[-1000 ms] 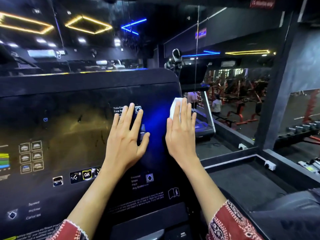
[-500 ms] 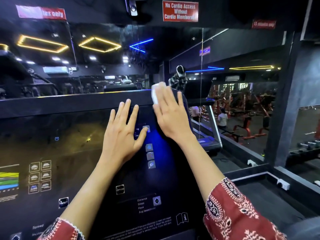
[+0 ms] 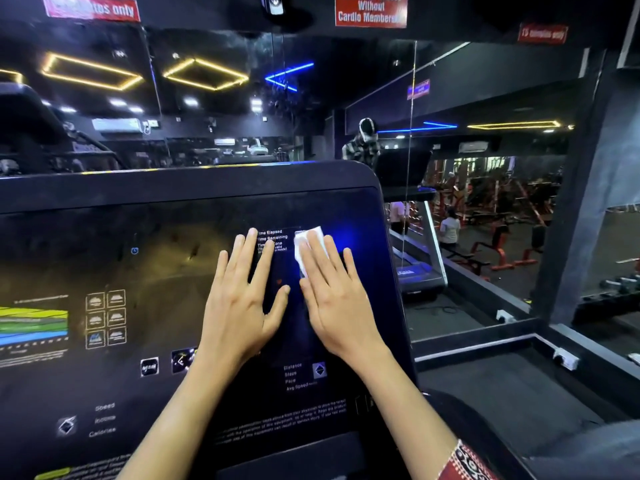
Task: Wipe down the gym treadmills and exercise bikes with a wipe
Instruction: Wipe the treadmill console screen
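Fingers [image 3: 322, 265] of the right hand [image 3: 341, 306] lie straight and close together, pressing a white wipe [image 3: 300, 235] flat against the treadmill console [image 3: 156, 216]. The wipe's top edge shows just past the fingertips. Just beside them the left hand [image 3: 239, 306] rests flat on the same dark panel, fingers spread, holding nothing. Beyond the fingertips a mirror [image 3: 207, 116] shows the gym's yellow and blue lights.
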`<state>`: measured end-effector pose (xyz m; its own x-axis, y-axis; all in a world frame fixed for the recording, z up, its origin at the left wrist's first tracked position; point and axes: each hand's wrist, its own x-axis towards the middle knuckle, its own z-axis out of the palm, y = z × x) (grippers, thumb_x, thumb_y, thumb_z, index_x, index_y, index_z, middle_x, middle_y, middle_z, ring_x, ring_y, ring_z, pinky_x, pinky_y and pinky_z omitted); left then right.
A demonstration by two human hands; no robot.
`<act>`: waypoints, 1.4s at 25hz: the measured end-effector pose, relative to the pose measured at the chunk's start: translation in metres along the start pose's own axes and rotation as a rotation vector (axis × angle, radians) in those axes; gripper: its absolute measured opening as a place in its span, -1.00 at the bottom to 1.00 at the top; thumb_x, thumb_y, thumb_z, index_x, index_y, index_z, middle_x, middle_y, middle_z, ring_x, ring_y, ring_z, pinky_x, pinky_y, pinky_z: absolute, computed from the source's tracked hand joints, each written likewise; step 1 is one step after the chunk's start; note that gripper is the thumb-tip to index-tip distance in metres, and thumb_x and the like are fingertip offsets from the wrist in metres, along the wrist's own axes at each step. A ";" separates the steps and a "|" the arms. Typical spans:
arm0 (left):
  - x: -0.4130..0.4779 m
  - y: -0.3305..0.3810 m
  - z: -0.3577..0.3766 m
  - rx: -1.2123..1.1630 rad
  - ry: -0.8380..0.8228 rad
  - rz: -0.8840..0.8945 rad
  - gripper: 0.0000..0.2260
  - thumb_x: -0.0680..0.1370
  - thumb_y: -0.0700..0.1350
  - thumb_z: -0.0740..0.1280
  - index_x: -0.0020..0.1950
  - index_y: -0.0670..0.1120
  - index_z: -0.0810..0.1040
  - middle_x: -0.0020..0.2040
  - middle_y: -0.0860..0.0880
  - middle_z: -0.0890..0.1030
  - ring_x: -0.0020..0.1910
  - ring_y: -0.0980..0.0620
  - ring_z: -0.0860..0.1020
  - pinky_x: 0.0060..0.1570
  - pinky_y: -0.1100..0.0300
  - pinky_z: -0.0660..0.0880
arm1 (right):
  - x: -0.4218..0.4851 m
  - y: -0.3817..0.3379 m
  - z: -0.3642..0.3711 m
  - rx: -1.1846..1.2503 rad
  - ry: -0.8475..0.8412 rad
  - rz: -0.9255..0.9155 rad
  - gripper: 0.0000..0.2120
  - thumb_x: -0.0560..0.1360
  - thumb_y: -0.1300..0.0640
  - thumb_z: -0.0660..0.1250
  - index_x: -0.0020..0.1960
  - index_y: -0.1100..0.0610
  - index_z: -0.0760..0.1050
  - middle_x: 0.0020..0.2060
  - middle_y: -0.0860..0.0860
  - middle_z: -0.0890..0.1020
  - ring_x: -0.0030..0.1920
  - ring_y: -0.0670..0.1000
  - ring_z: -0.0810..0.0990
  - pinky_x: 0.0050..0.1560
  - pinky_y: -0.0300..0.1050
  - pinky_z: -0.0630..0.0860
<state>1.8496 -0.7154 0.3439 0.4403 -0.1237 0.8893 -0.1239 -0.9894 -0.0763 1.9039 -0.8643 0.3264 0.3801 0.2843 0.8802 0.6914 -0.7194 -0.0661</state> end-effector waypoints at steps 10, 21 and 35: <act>-0.073 0.007 -0.016 -0.026 -0.106 -0.037 -0.46 0.53 0.02 0.17 0.43 -0.24 0.34 0.47 -0.27 0.25 0.46 -0.21 0.19 0.43 -0.02 0.04 | -0.082 -0.017 -0.009 0.070 -0.085 0.130 -0.51 0.63 0.13 -0.01 0.55 0.16 0.10 0.54 0.06 0.09 0.54 0.09 0.04 0.50 0.01 -0.06; -0.125 0.035 -0.018 -0.080 -0.192 -0.011 -0.45 0.51 0.00 0.19 0.44 -0.25 0.33 0.48 -0.27 0.22 0.48 -0.22 0.14 0.44 -0.04 0.03 | -0.169 -0.018 -0.023 0.066 -0.245 0.066 -0.52 0.64 0.13 -0.02 0.55 0.15 0.08 0.54 0.05 0.13 0.54 0.06 0.04 0.51 -0.07 -0.07; -0.100 0.055 -0.002 -0.118 -0.176 0.012 -0.45 0.51 -0.01 0.18 0.44 -0.23 0.33 0.48 -0.28 0.22 0.47 -0.22 0.14 0.45 -0.03 -0.01 | -0.099 0.027 -0.026 0.082 -0.078 0.368 -0.47 0.62 0.13 -0.11 0.53 0.15 -0.21 0.55 0.05 -0.06 0.55 0.06 -0.10 0.52 0.06 -0.19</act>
<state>1.7973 -0.7574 0.2515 0.5856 -0.1568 0.7953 -0.2286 -0.9732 -0.0236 1.8687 -0.9282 0.2499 0.6556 0.0658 0.7523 0.5455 -0.7301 -0.4116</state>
